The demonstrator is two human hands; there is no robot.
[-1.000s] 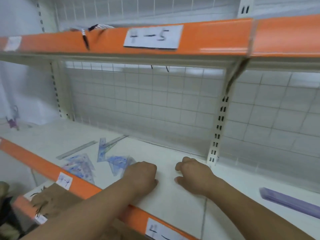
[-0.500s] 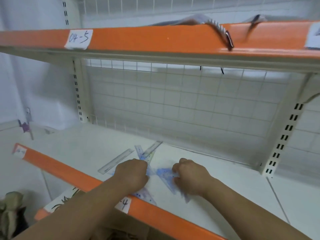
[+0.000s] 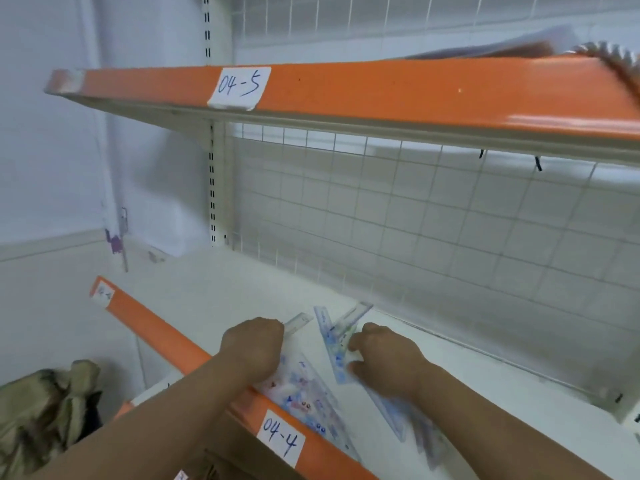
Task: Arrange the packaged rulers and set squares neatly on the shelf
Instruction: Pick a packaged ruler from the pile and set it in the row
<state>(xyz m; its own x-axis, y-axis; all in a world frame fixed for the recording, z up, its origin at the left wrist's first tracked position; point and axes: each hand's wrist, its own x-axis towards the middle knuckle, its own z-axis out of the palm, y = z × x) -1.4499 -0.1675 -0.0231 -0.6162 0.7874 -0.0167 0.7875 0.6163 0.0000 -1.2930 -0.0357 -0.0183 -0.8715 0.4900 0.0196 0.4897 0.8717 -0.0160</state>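
Packaged set squares (image 3: 308, 403) with blue print lie scattered on the white shelf (image 3: 214, 292), near its orange front edge. My left hand (image 3: 252, 348) rests fisted on the left packs, over the near end of a clear ruler (image 3: 299, 322). My right hand (image 3: 384, 358) is curled on a blue set square pack (image 3: 334, 344), beside a second ruler (image 3: 353, 315) that points toward the back mesh. More packs (image 3: 408, 420) stick out under my right wrist, blurred.
An orange-fronted upper shelf (image 3: 381, 88) labelled 04-5 hangs overhead, with things lying on top. A wire mesh (image 3: 433, 220) closes the back. The lower edge carries a label 04-4 (image 3: 280, 441). A crumpled bag (image 3: 45, 407) sits low at the left.
The view has swung left along the shelf. Both hands have moved from the bare shelf onto the scattered packs, and the right hand now presses on the blue set square pack.
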